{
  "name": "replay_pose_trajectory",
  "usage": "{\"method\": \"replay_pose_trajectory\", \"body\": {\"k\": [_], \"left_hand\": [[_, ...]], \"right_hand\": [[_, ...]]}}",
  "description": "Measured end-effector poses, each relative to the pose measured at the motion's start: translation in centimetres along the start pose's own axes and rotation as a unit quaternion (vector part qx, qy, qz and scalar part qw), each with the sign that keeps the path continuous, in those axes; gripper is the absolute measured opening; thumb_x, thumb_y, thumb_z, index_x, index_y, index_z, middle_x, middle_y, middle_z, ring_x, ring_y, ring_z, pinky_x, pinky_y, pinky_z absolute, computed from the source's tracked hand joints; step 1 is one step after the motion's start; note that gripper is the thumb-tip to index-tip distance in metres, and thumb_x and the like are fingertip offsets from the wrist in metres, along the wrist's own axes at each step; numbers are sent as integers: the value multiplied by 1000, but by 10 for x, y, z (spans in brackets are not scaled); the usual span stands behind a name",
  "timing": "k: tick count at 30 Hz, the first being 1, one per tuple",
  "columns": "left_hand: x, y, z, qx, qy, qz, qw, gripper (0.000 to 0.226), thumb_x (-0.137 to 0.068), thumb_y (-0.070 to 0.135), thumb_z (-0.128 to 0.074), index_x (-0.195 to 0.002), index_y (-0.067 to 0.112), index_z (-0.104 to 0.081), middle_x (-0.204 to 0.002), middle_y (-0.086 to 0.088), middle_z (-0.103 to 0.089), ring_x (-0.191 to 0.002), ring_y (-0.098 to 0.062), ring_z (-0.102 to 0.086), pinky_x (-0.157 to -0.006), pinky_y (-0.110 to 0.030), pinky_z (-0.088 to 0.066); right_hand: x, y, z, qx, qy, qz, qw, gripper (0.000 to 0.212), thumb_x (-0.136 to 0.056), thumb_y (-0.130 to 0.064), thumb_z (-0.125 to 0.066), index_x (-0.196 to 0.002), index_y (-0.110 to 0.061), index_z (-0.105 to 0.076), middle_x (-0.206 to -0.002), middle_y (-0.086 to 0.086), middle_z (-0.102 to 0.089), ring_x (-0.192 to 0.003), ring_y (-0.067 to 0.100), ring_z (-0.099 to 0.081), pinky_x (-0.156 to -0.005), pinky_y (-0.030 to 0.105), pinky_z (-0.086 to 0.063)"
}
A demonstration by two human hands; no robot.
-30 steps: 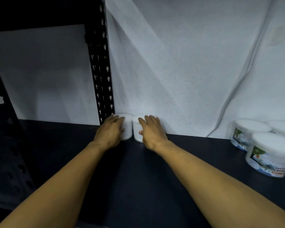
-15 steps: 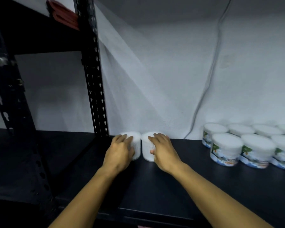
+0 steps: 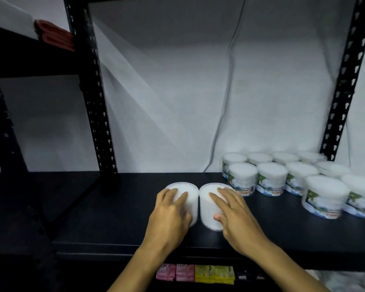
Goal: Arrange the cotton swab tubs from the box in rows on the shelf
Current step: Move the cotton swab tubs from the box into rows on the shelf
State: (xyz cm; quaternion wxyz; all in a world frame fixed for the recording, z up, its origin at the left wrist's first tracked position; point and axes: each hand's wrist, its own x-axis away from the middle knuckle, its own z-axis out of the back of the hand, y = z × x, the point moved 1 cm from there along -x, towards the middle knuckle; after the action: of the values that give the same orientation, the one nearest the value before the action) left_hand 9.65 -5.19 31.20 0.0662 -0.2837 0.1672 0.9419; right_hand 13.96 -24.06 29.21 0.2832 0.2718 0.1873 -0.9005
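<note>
Head view: a black metal shelf (image 3: 118,207) against a white wall, with a cable hanging down it. At the right, a block of labelled cotton swab tubs (image 3: 272,178) stands in rows. Near the middle, two more tubs sit side by side, touching. The left hand (image 3: 169,213) curls over the left tub (image 3: 188,192); the right hand (image 3: 234,213) wraps the right tub (image 3: 209,199), thumb on its side. To place them well, slide both level toward the block, closing the gap without tipping neighbours.
</note>
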Motion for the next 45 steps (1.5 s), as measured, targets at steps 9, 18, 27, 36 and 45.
{"method": "replay_pose_trajectory", "body": {"k": [9,18,27,36,45], "left_hand": [[18,27,2,41,-9,-52,998,48,-92,30,-53,-139,24,-46,-146,5,-35,-139,-12,-18,-103,-12,-25],[1,3,14,134,-102,-62,984,46,-89,25,-65,-132,34,-55,-145,17,-40,-137,4,-26,-117,-22,-20],[7,21,25,136,-45,87,986,88,-73,73,-60,-146,37,-28,-151,16,-23,-140,-7,-23,-109,-36,-33],[-11,51,18,-20,-65,167,984,87,-69,82,-53,-131,21,-51,-132,-5,-43,-122,-23,-43,-90,-37,-47],[-26,24,37,93,-167,105,976,70,-69,61,-74,-123,20,-61,-130,4,-49,-116,-16,-50,-96,-29,-44]], "right_hand": [[34,14,36,-35,-24,-5,999,51,-87,-15,-58,-137,-20,-46,-146,0,-36,-139,19,-24,-114,24,-7],[28,38,63,-146,-115,-11,982,63,-84,3,-57,-123,-44,-39,-138,-34,-25,-138,-12,-3,-118,27,-4],[41,18,72,-243,-15,-103,964,66,-82,-18,-69,-126,-53,-35,-150,-23,-14,-140,-6,-4,-114,25,-12],[27,2,51,-125,66,-216,966,58,-73,-51,-71,-118,-14,-63,-131,0,-43,-123,13,-30,-95,16,-27],[21,32,61,-255,-43,-173,950,41,-80,-33,-70,-119,-20,-62,-135,-15,-44,-127,6,-39,-108,24,-28]]}}
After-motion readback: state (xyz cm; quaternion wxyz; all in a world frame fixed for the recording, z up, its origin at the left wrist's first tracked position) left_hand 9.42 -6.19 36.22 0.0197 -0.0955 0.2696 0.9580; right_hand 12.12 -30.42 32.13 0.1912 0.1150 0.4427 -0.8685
